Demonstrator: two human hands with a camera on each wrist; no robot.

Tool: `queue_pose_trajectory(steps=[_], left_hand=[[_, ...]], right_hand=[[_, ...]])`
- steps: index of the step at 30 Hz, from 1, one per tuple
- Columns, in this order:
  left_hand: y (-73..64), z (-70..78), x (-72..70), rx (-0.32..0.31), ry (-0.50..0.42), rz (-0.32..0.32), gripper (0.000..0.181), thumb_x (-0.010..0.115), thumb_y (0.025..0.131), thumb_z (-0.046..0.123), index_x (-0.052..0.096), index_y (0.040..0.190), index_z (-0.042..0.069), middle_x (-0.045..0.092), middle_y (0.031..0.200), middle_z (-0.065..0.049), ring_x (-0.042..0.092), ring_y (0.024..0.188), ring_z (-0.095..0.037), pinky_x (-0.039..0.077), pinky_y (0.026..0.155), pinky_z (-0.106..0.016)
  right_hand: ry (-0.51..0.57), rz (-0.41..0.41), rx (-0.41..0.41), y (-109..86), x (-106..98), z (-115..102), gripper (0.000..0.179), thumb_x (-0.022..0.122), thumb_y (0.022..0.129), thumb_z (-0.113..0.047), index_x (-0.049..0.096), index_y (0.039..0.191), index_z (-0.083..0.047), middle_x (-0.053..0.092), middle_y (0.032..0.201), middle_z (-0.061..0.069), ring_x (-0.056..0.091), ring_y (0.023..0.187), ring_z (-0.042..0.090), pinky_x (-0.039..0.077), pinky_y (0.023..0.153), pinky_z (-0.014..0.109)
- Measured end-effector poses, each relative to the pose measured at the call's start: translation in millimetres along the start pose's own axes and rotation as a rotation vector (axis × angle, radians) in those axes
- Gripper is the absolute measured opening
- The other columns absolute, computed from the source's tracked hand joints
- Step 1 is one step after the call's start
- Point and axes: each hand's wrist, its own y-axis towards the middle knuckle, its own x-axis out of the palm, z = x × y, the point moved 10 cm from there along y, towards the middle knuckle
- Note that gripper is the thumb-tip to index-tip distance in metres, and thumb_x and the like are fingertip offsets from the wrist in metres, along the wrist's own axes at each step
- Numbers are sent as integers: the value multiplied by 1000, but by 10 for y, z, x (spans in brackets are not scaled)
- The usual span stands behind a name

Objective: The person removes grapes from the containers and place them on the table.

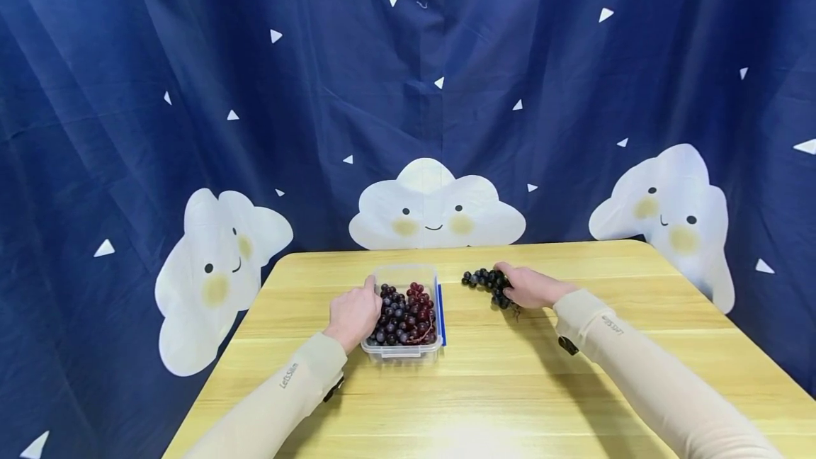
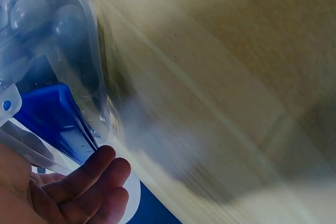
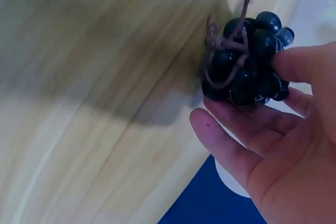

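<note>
A clear plastic container (image 1: 401, 351) stands left of the table's middle, filled with dark purple grapes (image 1: 394, 317) and redder grapes (image 1: 422, 297). My left hand (image 1: 358, 312) holds the container's left side, and its fingertips (image 2: 107, 156) lie by a blue flap (image 2: 55, 111) in the left wrist view. To the right of the container, my right hand (image 1: 532, 287) grips a bunch of black grapes (image 1: 482, 278) near its stem end. In the right wrist view the thumb presses one side of these grapes (image 3: 244, 72), with fingers under the other and brown stems (image 3: 231, 43) sticking out.
A blue strip (image 1: 442, 314) runs along the container's right side. The light wooden table (image 1: 510, 395) ends at a dark blue curtain (image 1: 319, 91) printed with smiling clouds (image 1: 436, 222). Both sleeved forearms reach in from the front edge.
</note>
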Motion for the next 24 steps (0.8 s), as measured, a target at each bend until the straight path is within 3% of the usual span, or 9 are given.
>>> queue_pose_trajectory(steps=[7, 17, 24], left_hand=[[3, -3, -6, -9, -11, -6, 47, 48, 100, 26, 51, 144, 11, 66, 71, -13, 54, 52, -23, 40, 43, -40], [-10, 5, -26, 1, -21, 3, 45, 47, 99, 25, 52, 141, 11, 67, 73, -13, 57, 54, -24, 41, 44, -40], [-16, 11, -38, 0, -18, -8, 46, 47, 99, 26, 51, 142, 10, 66, 72, -12, 55, 53, -23, 41, 44, -41]], right_hand=[[12, 3, 1, -9, 13, 1, 59, 51, 98, -5, 28, 152, 4, 56, 135, 34, 60, 121, 43, 44, 105, 57], [36, 4, -30, 0, 43, -207, 49, 57, 96, -4, 44, 143, -2, 66, 121, 22, 66, 100, 25, 51, 93, 49], [91, -32, -15, 7, 108, -271, 50, 55, 98, -8, 43, 146, -6, 64, 88, 6, 55, 67, 14, 46, 81, 40]])
